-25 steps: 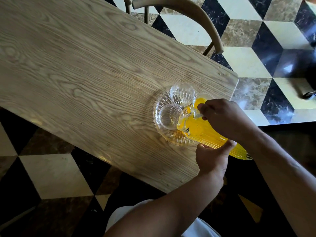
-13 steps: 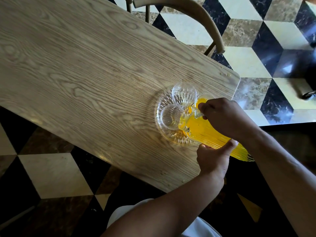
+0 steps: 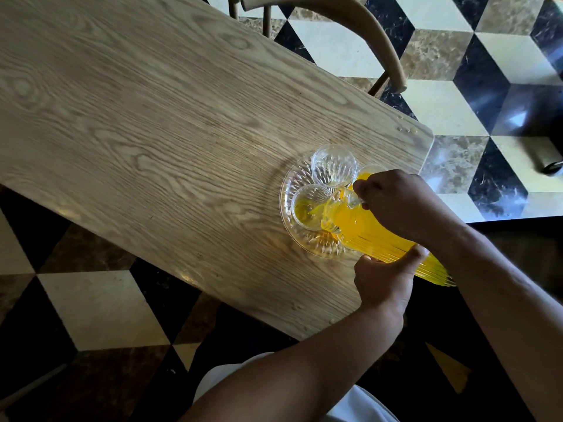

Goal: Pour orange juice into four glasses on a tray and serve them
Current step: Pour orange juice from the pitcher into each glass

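A round clear glass tray (image 3: 297, 239) sits near the table's right end. On it stand an empty glass (image 3: 333, 164) at the back, a front-left glass (image 3: 306, 205) with juice streaming into it, and a glass holding juice (image 3: 367, 172), mostly hidden behind my right hand. A ribbed clear jug of orange juice (image 3: 380, 236) is tilted, spout over the front-left glass. My right hand (image 3: 399, 202) grips the jug's handle. My left hand (image 3: 384, 278) holds the jug's body from below, thumb along its side. A fourth glass is not visible.
The wooden table (image 3: 167, 132) ends just right of the tray. A wooden chair (image 3: 359, 32) stands at its far side. The floor (image 3: 457, 65) around is checkered tile. A dark object (image 3: 551, 159) lies on the floor at the right.
The jug has tipped further and juice now pours into the front-left glass, which was empty before. Both hands keep their hold on the jug.
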Available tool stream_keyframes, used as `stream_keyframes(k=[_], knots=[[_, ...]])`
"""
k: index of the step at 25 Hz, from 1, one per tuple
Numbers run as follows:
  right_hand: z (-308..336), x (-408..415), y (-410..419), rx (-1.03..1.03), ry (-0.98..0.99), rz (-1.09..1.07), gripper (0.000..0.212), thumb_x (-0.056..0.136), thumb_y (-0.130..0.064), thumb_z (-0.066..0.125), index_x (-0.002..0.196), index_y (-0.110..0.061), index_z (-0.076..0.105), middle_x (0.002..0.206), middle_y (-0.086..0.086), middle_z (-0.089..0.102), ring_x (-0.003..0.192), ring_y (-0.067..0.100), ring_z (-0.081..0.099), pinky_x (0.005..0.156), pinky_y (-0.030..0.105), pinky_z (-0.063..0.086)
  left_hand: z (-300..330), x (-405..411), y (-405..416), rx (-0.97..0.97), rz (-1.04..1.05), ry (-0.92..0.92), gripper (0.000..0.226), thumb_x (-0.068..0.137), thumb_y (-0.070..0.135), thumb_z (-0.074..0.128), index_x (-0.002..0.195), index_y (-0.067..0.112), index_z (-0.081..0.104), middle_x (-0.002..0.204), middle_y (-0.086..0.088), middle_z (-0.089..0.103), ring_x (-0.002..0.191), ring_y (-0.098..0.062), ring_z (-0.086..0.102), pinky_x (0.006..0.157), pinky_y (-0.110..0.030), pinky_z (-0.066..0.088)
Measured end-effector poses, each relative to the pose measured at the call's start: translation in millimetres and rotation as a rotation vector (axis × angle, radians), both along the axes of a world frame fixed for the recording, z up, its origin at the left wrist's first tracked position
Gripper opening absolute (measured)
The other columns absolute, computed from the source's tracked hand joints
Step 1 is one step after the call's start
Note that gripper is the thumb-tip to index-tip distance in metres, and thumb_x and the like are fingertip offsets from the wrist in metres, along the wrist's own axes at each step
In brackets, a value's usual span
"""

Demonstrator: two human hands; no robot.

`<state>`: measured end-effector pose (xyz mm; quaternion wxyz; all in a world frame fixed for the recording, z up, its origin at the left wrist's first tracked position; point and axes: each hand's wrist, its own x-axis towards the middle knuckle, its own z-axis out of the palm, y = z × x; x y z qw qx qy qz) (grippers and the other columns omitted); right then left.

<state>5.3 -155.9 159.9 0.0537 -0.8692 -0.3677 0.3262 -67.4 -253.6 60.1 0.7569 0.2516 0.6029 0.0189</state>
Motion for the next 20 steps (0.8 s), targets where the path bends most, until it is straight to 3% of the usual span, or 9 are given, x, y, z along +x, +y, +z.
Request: stream_keyframes(k=[5, 12, 20], knots=[[3.5, -0.6, 1.5, -0.008, -0.004, 0.003, 0.048, 0.102, -0.048, 0.045, 0.083, -0.012, 0.07, 0.09, 0.01, 0.074, 0.088, 0.033, 0.065, 0.084, 0.043, 0.054, -2.5, 2.7, -3.2, 0.018, 0.001, 0.009, 0.079, 0.036, 0.073, 0.089, 0.077, 0.017, 0.052, 0.095, -0.022, 0.08, 0.074, -0.027, 0.066, 0.067, -0.035, 0.052], [3.9, 2.0, 0.0, -0.02, -0.011, -0.016, 0.048, 0.1, -0.049, 0.045, 0.083, -0.011, 0.069, 0.09, 0.01, 0.074, 0.086, 0.033, 0.066, 0.084, 0.043, 0.055, 1.8, 3.7, -3.6, -0.009, 0.003, -0.038, 0.087, 0.027, 0.073, 0.097, 0.077, 0.019, 0.05, 0.081, -0.007, 0.067, 0.072, -0.024, 0.064, 0.064, -0.031, 0.05], [5.5, 0.8, 0.1, -0.029, -0.009, -0.02, 0.047, 0.101, -0.049, 0.044, 0.087, -0.013, 0.071, 0.091, 0.01, 0.075, 0.088, 0.033, 0.065, 0.086, 0.043, 0.055, 6.9, 1.4, -3.5, -0.009, 0.006, -0.029, 0.092, 0.025, 0.076, 0.095, 0.081, 0.018, 0.051, 0.091, -0.014, 0.074, 0.081, -0.027, 0.072, 0.068, -0.033, 0.054]])
